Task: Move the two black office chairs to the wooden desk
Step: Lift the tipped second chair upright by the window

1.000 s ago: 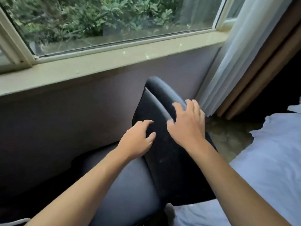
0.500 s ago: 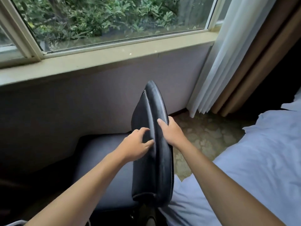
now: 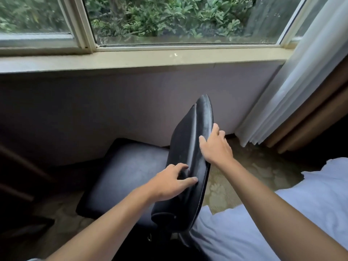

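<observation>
One black office chair stands below the window, its padded seat to the left and its narrow backrest seen edge-on in the middle. My left hand grips the backrest's near side, fingers curled over its front face. My right hand holds the backrest's rear edge higher up, thumb on top. The chair's base is hidden below the frame. No second chair and no wooden desk can be made out.
A wall and window sill stand right behind the chair. White curtains hang at the right. A bed with white bedding fills the lower right. Patterned carpet shows between bed and wall. Dark furniture sits at left.
The backrest has swung from facing me to edge-on and the seat has come into view at left. My right hand shifted from the backrest's face to its rear edge.
</observation>
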Motion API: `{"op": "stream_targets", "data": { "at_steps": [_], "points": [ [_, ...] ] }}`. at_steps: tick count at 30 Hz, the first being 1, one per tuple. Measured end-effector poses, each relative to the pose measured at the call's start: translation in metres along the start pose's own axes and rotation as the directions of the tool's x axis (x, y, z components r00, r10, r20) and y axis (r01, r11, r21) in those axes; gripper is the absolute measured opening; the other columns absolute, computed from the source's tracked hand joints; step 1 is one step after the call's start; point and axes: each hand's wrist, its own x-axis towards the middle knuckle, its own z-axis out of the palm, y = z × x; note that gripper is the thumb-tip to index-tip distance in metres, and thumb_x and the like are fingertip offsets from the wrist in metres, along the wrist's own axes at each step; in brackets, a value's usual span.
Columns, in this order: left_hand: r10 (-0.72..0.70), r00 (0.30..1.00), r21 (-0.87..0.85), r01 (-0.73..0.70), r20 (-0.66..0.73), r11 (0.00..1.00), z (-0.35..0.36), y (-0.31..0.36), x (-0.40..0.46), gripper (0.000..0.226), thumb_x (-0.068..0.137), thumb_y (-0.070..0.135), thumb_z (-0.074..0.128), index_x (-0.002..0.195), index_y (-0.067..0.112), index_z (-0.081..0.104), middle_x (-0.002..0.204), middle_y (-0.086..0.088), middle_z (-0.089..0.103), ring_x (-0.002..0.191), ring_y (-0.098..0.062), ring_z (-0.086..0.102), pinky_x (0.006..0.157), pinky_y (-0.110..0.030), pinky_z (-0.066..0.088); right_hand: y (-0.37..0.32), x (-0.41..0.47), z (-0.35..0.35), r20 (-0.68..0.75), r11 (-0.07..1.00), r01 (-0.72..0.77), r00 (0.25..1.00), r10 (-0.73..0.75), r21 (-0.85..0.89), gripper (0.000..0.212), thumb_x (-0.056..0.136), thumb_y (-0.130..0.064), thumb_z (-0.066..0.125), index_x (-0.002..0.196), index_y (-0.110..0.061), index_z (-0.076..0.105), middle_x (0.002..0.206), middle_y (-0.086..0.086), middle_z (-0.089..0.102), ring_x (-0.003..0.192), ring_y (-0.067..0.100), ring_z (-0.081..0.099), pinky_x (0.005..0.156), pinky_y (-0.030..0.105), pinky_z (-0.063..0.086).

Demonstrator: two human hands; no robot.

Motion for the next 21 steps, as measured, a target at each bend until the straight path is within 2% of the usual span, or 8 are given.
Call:
{"op": "stream_targets", "data": {
  "at_steps": [3,6,8,10,13,14,18,21],
  "points": [
    [-0.017,0.998,0.001,0.017,-0.058,1.0,-0.009,0.016,0.014,0.086,0.066,0.083,0.049,0.139,0.041,0.037,0.135,0.008,0.047,0.121,-0.014,0.05,0.102,-0.035,0.041,-0.003,0.034,-0.008,0.051,0.995,0.084,0.995,-0.081,-0.046,0.072,0.089,-0.033,0.044,0.149,-0.025,0.005,0.148,0.014,0.022,0.125,0.038,0.038,0.088,0.045,0.038],
    [-0.006,0.998,0.036,0.008,-0.063,0.999,-0.009,0.036,0.035,0.1,0.059,0.09,0.049,0.145,0.046,0.02,0.144,0.01,0.037,0.129,-0.015,0.043,0.096,-0.031,0.038,-0.011,0.082,-0.013,0.074,0.987,0.152,0.986,-0.147,-0.058,0.068,0.088,-0.027,0.042,0.149,-0.026,0.012,0.156,0.011,0.012,0.134,0.035,0.029,0.096,0.047,0.036],
    [-0.007,0.997,0.012,0.008,-0.074,1.0,-0.007,0.05,0.051,0.109,0.057,0.091,0.051,0.147,0.047,0.009,0.151,0.013,0.027,0.135,-0.014,0.036,0.099,-0.032,0.037,-0.019,0.115,-0.014,0.099,0.98,0.191,0.978,-0.185,-0.056,0.063,0.089,-0.024,0.041,0.148,-0.025,0.018,0.157,0.008,0.01,0.136,0.033,0.026,0.099,0.046,0.035],
    [-0.023,0.994,-0.013,0.021,-0.104,1.0,-0.007,0.063,0.074,0.112,0.06,0.084,0.056,0.149,0.045,0.001,0.155,0.014,0.018,0.138,-0.013,0.031,0.105,-0.036,0.036,-0.026,0.146,-0.012,0.142,0.973,0.224,0.966,-0.215,-0.049,0.058,0.09,-0.021,0.041,0.146,-0.024,0.027,0.155,0.01,0.013,0.134,0.034,0.029,0.098,0.044,0.035],
    [-0.029,0.988,0.014,0.031,-0.152,0.999,-0.014,0.073,0.1,0.114,0.058,0.067,0.059,0.149,0.044,-0.005,0.155,0.017,0.013,0.135,-0.012,0.031,0.104,-0.038,0.04,-0.034,0.178,-0.004,0.161,0.964,0.267,0.951,-0.264,0.001,0.053,0.087,-0.018,0.042,0.14,-0.022,0.039,0.147,0.013,0.023,0.122,0.037,0.041,0.092,0.04,0.037],
    [-0.028,0.986,0.027,0.032,-0.162,0.999,-0.017,0.074,0.109,0.115,0.056,0.065,0.059,0.149,0.045,-0.006,0.156,0.018,0.012,0.136,-0.012,0.031,0.104,-0.037,0.039,-0.036,0.188,-0.002,0.16,0.958,0.286,0.945,-0.284,0.008,0.054,0.086,-0.018,0.043,0.14,-0.022,0.039,0.148,0.012,0.022,0.124,0.037,0.041,0.092,0.039,0.037],
    [-0.059,0.981,0.02,0.064,-0.184,0.998,-0.02,0.083,0.129,0.117,0.055,0.063,0.058,0.149,0.044,-0.01,0.158,0.019,0.008,0.14,-0.014,0.026,0.106,-0.036,0.036,-0.041,0.207,-0.001,0.182,0.927,0.376,0.911,-0.369,-0.001,0.061,0.085,-0.017,0.044,0.145,-0.029,0.036,0.162,0.002,0.0,0.146,0.022,0.012,0.1,0.04,0.036],
    [-0.09,0.972,-0.008,0.09,-0.218,0.996,-0.025,0.088,0.14,0.117,0.055,0.065,0.059,0.149,0.046,-0.009,0.157,0.021,0.01,0.138,-0.018,0.031,0.105,-0.037,0.037,-0.05,0.218,-0.005,0.196,0.904,0.426,0.886,-0.42,0.012,0.057,0.087,-0.016,0.043,0.142,-0.03,0.041,0.162,-0.003,0.0,0.146,0.019,0.012,0.1,0.039,0.037]
  ]
}}
